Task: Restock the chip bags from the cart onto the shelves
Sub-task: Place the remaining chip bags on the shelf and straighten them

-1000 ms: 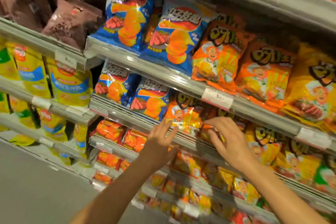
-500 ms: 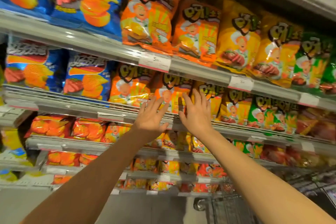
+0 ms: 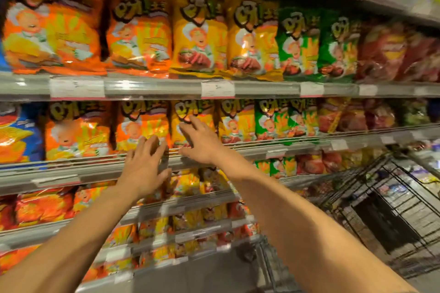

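My left hand's fingers (image 3: 152, 144) were spread and nearly straight, holding nothing, their tips over the lower edge of a glossy orange chip bag (image 3: 140, 123) standing on the grey metal middle shelf rail (image 3: 95, 169). My right hand's fingers (image 3: 190, 123) were likewise splayed and loose, lying against the front of the yellow-orange chip bag (image 3: 190, 111) just right of that orange one; whether they pressed it or only brushed it I could not tell.

That shelf held a standing row: a blue bag (image 3: 16, 135) far left of the rail's middle, orange bags, yellow ones, then small green bags (image 3: 281, 119) and dark red bags (image 3: 342, 116) to the right. Above the rail, a larger row ran in the same colour order; below it, smaller orange and yellow packs crowded the lower shelves.

My left hand (image 3: 142, 169) sat palm-forward across the rail with the wrist bent back, the forearm rising from the lower left. My right hand (image 3: 202, 142) was just beside it, slightly higher, the arm reaching in from the lower right.

The black wire shopping cart (image 3: 381, 197) stood below and right of the rail, near the shelving, its contents too blurred to name. Bare grey floor (image 3: 214, 273) showed below the rail, between my forearms.
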Demonstrator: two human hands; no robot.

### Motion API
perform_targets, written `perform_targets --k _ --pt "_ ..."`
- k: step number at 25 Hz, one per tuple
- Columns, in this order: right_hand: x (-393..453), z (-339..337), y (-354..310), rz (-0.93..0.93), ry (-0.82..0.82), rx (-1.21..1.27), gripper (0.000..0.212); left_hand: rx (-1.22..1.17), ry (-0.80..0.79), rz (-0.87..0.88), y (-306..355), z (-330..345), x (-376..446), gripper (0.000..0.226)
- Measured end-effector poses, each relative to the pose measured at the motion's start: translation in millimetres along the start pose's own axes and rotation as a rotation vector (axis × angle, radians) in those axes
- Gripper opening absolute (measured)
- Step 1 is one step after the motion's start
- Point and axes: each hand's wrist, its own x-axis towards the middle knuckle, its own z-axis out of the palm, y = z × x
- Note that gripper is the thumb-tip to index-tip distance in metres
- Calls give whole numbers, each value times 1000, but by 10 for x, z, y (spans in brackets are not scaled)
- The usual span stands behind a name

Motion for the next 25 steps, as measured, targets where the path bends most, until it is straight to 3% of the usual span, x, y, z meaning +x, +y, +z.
perform_targets --k 4,11,14,16,19,22,25 --pt "-329 -20 553 10 54 223 73 35 36 99 605 -96 183 83" --pt "-1345 31 2244 148 99 240 70 73 -33 197 1699 152 270 79" --pt "-1553 -13 2853 193 47 235 74 116 -45 171 1977 181 368 78" --pt "-1530 -79 3146 189 94 194 77 79 -2 189 2132 161 521 76" --pt "-1391 -20 3365 158 199 162 76 40 45 180 2320 193 807 74" --pt "-1301 273 3417 138 169 181 81 74 17 104 2434 435 935 78" --pt "-1291 634 3348 63 251 77 85 138 95 47 2500 673 870 78"
